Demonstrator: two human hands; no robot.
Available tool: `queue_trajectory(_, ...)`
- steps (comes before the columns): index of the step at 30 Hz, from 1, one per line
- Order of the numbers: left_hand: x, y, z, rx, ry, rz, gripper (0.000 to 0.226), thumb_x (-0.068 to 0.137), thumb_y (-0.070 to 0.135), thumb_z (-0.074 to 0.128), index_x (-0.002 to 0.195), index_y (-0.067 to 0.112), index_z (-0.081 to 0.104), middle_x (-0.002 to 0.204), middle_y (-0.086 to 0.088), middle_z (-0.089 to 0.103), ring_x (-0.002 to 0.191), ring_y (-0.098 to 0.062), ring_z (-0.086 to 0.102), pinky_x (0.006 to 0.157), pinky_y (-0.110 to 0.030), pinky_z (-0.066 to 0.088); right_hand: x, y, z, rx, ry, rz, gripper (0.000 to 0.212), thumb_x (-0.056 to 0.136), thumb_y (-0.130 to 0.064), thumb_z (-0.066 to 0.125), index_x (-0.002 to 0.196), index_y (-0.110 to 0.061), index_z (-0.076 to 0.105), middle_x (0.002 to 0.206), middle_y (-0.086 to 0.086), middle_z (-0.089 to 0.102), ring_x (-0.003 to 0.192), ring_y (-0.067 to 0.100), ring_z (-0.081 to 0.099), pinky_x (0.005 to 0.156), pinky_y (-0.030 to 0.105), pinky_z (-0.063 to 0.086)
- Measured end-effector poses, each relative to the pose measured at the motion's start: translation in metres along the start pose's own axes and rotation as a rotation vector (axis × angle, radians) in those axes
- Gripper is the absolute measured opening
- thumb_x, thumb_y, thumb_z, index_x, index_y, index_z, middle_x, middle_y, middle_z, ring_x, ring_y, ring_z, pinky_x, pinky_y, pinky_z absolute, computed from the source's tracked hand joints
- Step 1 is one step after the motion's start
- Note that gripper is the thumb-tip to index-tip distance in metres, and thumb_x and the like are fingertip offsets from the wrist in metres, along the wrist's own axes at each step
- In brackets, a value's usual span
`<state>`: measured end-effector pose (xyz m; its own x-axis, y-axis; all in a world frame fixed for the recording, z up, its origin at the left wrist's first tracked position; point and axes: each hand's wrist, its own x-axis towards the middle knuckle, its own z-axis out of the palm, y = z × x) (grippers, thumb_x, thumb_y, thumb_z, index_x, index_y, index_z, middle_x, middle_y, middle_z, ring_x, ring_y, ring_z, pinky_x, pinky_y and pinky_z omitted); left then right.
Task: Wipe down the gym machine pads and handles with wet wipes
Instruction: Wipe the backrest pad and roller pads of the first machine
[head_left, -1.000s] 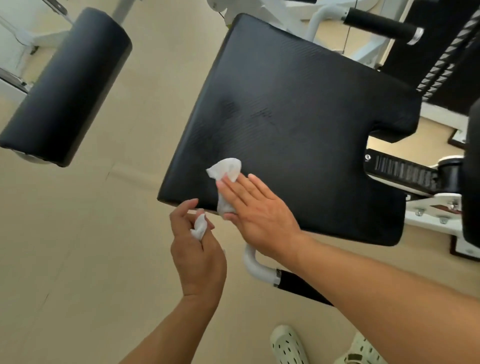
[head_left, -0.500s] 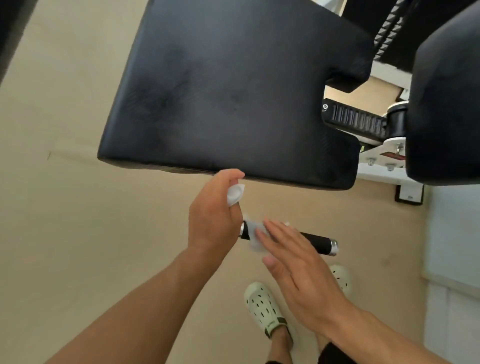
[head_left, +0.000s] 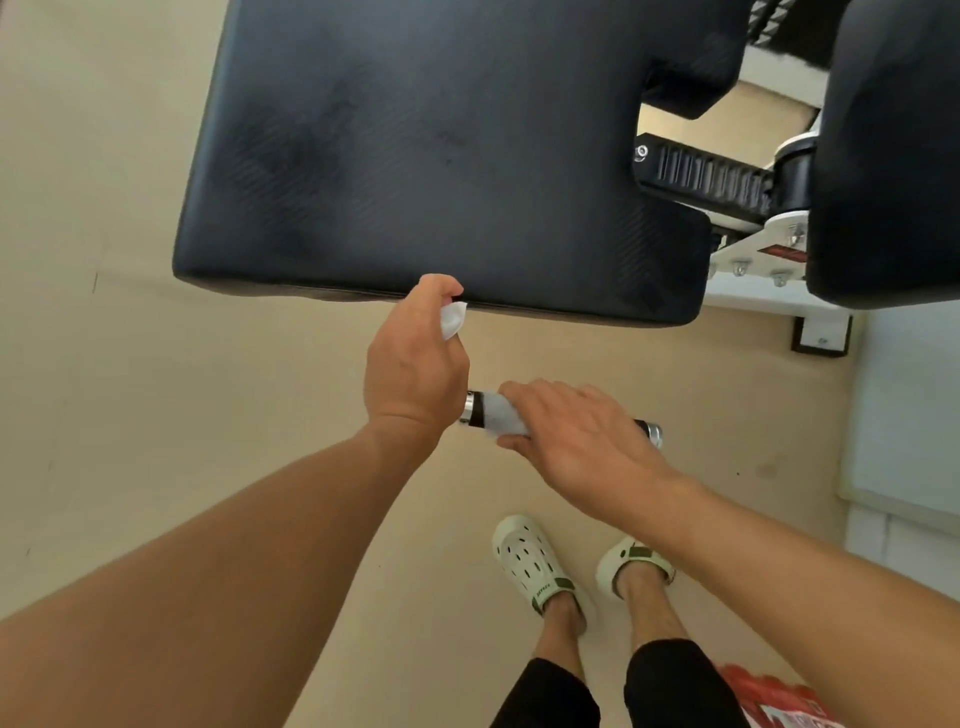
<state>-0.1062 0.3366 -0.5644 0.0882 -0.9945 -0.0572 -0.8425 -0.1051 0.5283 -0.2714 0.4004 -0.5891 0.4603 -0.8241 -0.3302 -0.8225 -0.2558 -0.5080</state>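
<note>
The right hand (head_left: 582, 441) curls its fingers and thumb round a damp white wipe (head_left: 501, 420) wrapped on the black cylindrical handle with chrome end caps (head_left: 647, 431), below the pad's near edge. The left hand (head_left: 415, 364) pinches a second small crumpled white wipe (head_left: 452, 319) between thumb and bent fingers, just beside the front edge of the large black textured vinyl seat pad (head_left: 441, 156), whose surface shows dull streaks. A second black pad (head_left: 893, 156) stands to the right. Beneath lies a beige smooth floor (head_left: 130, 389), with pale perforated clogs (head_left: 530, 564) on it.
</note>
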Motion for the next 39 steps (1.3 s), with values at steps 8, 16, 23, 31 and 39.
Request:
queue_trajectory(8, -0.001, 0.001, -0.001, 0.031, -0.008, 0.017, 0.029, 0.093, 0.012, 0.041, 0.115, 0.018, 0.058, 0.096, 0.002, 0.064, 0.084, -0.024, 0.058, 0.074, -0.037, 0.048, 0.002, 0.008, -0.003, -0.040, -0.013, -0.001, 0.047, 0.104, -0.062, 0.018, 0.114, -0.027, 0.049, 0.103, -0.009, 0.063, 0.087, 0.016, 0.057, 0.086, 0.036, 0.034)
queue_trajectory(16, 0.001, 0.002, 0.000, 0.044, -0.033, -0.049, 0.028, 0.097, 0.009, 0.043, 0.119, 0.019, 0.058, 0.096, 0.007, 0.060, 0.083, -0.018, 0.053, 0.073, -0.029, 0.039, -0.008, 0.024, 0.005, -0.015, 0.022, -0.091, 0.043, 0.104, -0.055, 0.028, 0.127, -0.024, 0.048, 0.100, -0.008, 0.062, 0.080, 0.017, 0.059, 0.075, 0.035, 0.039)
queue_trajectory(23, 0.001, 0.001, 0.001, 0.043, -0.013, -0.031, 0.028, 0.096, 0.012, 0.043, 0.118, 0.018, 0.058, 0.095, 0.002, 0.063, 0.083, -0.023, 0.058, 0.074, -0.035, 0.048, -0.018, 0.027, -0.001, 0.043, -0.010, 0.028, 0.061, 0.099, -0.062, 0.011, 0.128, -0.026, 0.050, 0.114, -0.007, 0.064, 0.095, 0.018, 0.060, 0.087, 0.036, 0.040)
queue_trajectory(31, 0.001, 0.001, 0.003, 0.069, -0.017, -0.059, 0.027, 0.095, 0.011, 0.041, 0.114, 0.024, 0.054, 0.093, 0.001, 0.064, 0.081, -0.027, 0.058, 0.071, -0.039, 0.048, 0.007, 0.012, 0.004, 0.020, 0.021, -0.142, 0.055, 0.107, -0.054, 0.032, 0.152, -0.021, 0.033, 0.116, -0.002, 0.063, 0.095, 0.023, 0.062, 0.084, 0.037, 0.042)
queue_trajectory(39, 0.000, 0.002, 0.002, 0.068, -0.029, -0.052, 0.031, 0.094, 0.006, 0.046, 0.118, 0.021, 0.056, 0.094, 0.004, 0.061, 0.083, -0.026, 0.058, 0.075, -0.038, 0.049, -0.033, 0.049, -0.012, 0.003, -0.068, 0.002, 0.075, 0.102, -0.060, 0.023, 0.163, -0.020, 0.006, 0.123, -0.004, 0.061, 0.099, 0.016, 0.055, 0.090, 0.029, 0.037)
